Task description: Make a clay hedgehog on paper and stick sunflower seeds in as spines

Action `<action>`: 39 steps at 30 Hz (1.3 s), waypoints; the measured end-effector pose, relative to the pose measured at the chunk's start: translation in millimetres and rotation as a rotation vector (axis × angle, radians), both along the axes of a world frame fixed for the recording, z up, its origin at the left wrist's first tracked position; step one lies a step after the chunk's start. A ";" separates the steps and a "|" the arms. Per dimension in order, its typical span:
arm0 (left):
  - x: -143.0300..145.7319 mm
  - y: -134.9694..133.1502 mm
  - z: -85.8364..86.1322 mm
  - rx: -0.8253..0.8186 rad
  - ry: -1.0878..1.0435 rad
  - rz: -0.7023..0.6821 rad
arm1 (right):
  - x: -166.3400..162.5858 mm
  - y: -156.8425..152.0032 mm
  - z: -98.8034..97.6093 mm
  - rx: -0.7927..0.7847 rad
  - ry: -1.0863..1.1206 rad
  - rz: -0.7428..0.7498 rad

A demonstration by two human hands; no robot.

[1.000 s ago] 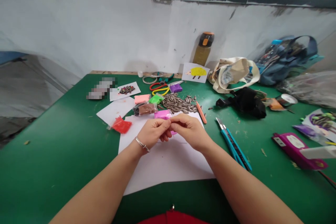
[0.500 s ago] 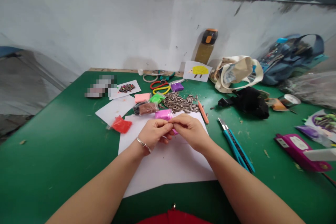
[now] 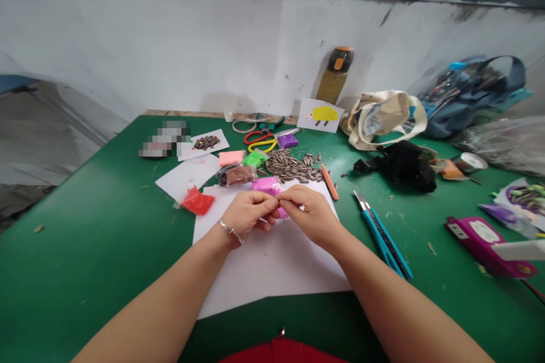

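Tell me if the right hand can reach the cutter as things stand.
Probably yes: the cutter lies uncovered on the table, right of the right hand, though it's busy pinching beside the left hand.

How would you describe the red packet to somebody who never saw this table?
On the green table, find the large white paper below the left hand. The red packet lies by its far left corner, left of that hand. It is the only red packet and sits apart from the brown packet and green packet.
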State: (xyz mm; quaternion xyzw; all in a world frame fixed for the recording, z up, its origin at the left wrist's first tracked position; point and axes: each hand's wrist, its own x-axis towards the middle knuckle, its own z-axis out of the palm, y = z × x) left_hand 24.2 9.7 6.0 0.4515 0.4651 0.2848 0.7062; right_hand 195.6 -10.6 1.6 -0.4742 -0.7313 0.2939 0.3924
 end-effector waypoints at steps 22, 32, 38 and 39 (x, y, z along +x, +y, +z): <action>2.0 -0.6 -1.7 -0.008 -0.023 -0.018 | -3.2 -1.8 0.9 -0.166 0.124 -0.053; 1.6 -0.8 -1.1 0.033 0.015 0.000 | -3.5 -2.9 2.5 -0.137 0.081 -0.038; 0.9 -0.3 -0.4 -0.004 -0.027 -0.005 | -2.6 -1.4 0.6 -0.216 0.142 -0.078; 0.7 -0.1 -0.5 -0.005 -0.030 -0.001 | -2.5 -1.3 0.0 -0.226 0.150 -0.081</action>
